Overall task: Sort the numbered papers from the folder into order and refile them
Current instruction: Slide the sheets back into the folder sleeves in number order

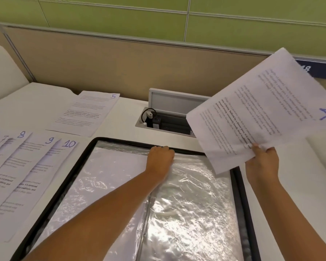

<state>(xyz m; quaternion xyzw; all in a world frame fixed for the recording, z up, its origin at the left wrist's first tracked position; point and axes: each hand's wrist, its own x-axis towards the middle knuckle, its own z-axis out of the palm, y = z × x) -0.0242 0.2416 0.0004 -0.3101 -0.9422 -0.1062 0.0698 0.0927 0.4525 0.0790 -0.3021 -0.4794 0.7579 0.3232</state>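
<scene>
While I watch through the head camera, the biggest thing before me is the white desk (pixel 120 113), backed by a beige partition (pixel 101 61) with green wall panels (pixel 111 17) above it. On the desk lies the open folder (pixel 241 185), black-edged, its crinkled clear plastic sleeves (pixel 188 194) catching the light on both pages. My left forearm crosses the left page, and my left hand (pixel 161 159) sits at the far edge of the folder near the spine, fingers curled over the top of the sleeves (whether they actually pinch a sleeve I cannot tell from this angle).

To the left of the folder, a row of overlapping printed sheets is fanned out on the desk: sheet 10 (pixel 64 153) is nearest the folder, then sheet 9 (pixel 39 157), sheet 8 (pixel 17 147) and sheet 7 (pixel 2 144), each with its number handwritten in blue at the top corner. Sheet 5 (pixel 86 112) lies apart, farther back.

Sheet 4 (pixel 262 110) is up in the air over the folder's far right corner, tilted, its blue number toward the right edge of view. My right hand (pixel 262 162) pinches it at its lower edge, thumb on top.

Behind the folder, a cable hatch (pixel 169 113) in the desk stands with its lid raised, a plug visible inside.
</scene>
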